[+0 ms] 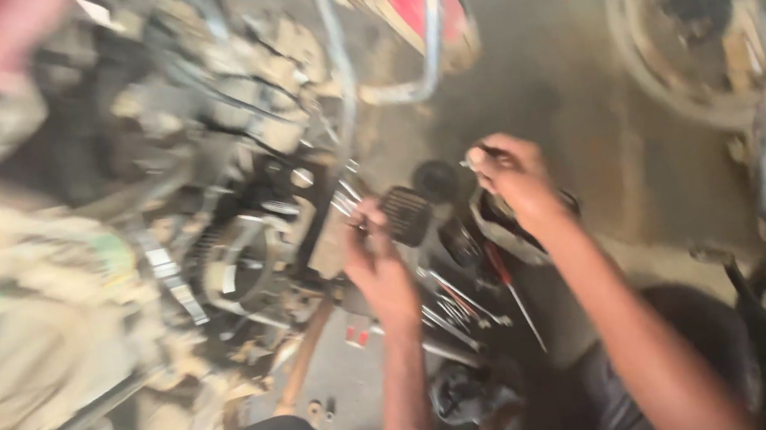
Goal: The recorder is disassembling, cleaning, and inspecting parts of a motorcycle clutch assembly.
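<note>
no packages, labels, signs or screens clearly visible, picture heavily blurred

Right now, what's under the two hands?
Under the left hand and right hand lies a dark heap of long metal tools and a red-handled screwdriver on the floor. What lies deeper in the heap is covered and blurred.

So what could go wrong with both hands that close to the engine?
The left hand is right beside the engine, so a slip could scrape knuckles on metal. The right hand pinches a small tool; it might drop among the loose tools below.
</note>
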